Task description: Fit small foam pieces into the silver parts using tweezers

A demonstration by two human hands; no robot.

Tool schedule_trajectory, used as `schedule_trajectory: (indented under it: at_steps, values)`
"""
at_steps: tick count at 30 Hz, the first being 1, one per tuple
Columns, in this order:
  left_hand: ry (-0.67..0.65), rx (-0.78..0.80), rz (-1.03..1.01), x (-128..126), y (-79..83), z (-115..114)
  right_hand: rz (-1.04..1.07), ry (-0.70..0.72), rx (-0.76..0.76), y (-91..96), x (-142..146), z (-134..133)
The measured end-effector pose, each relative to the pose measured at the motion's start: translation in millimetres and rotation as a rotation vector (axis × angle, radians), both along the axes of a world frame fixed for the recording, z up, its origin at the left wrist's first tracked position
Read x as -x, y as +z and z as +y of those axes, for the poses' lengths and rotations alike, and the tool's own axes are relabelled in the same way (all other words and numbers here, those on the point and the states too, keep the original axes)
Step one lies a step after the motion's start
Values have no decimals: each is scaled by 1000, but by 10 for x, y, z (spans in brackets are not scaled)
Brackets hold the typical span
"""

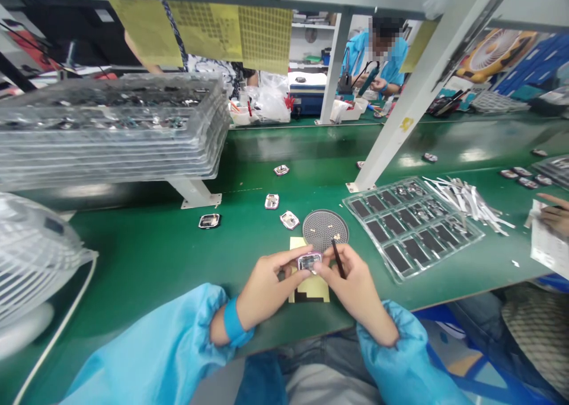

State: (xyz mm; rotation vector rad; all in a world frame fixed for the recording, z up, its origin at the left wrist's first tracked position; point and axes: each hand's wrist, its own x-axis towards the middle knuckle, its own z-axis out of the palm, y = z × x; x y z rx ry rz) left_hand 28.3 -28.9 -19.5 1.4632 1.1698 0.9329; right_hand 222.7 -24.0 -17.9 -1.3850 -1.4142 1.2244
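My left hand (265, 287) is closed on the edge of a small watch-like device case (307, 262), which has a pinkish rim and dark parts inside. From the other side, the thumb of my right hand (355, 283) touches the case. A thin black stick-like tool (338, 259) lies in the grip of that same hand; its exact kind is unclear. Below both hands is a yellow paper pad (318, 293) on the green bench. Just beyond them sits a round perforated grey disc (317, 222) with tiny pale pieces on it.
Several similar cases, one of them black-rimmed (209, 221), lie about. Right of the disc is a clear tray (391, 274) of dark rectangular parts, with white strips (473, 202) beyond. A white fan (35, 262) and stacked trays (178, 150) stand left. Another person's hand (555, 214) is far right.
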Motion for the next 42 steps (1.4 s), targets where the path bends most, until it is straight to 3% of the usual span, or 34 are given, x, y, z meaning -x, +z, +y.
schedule_trajectory:
  at_steps: [4,7,12,16,22,30,42]
  values:
    - [-37,202,-356,-38,1,14,68,13,-2,-43,59,-4]
    - [-31,234,-460,-60,15,21,140,8,16,-57,106,-1]
    - [-18,112,-419,-74,9,-7,161,14,82,-42,161,12]
    - [-23,78,-406,-53,1,-4,95,-11,46,0,177,14]
    - [-28,212,-399,-6,-4,37,132,2,32,31,194,29]
    - [15,-17,47,-46,56,-41,121,31,-16,-44,182,4]
    - [67,-133,47,-76,65,-104,130,32,-37,-63,214,-14]
